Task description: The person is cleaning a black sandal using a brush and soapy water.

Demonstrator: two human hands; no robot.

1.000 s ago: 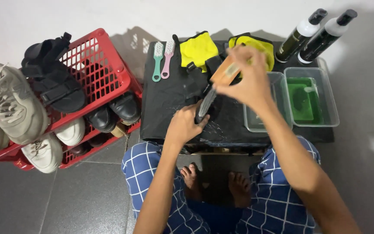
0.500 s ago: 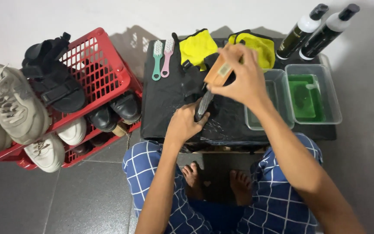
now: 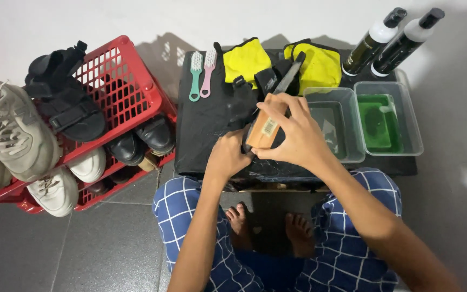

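My right hand [image 3: 295, 135] is closed around a wooden-backed brush [image 3: 265, 130] and presses it against a black sandal [image 3: 279, 78]. The sandal lies tilted on the black-covered low table [image 3: 206, 119]. My left hand [image 3: 227, 158] grips the sandal's near end, just left of the brush. The sandal's straps and far end stick out beyond my right hand toward the yellow cloths. Both hands touch at the table's front middle, and the part of the sandal under them is hidden.
A green brush [image 3: 195, 75] and a pink brush [image 3: 208, 71] lie at the table's back left, beside two yellow cloths [image 3: 247, 59]. Two clear tubs [image 3: 347, 157], one with green contents [image 3: 380, 121], and two dark bottles [image 3: 371, 40] stand right. A red shoe rack [image 3: 131, 81] stands left.
My right hand has drawn the brush down along the sandal toward me, close to my left hand. The left hand has stayed where it was, holding the sandal.
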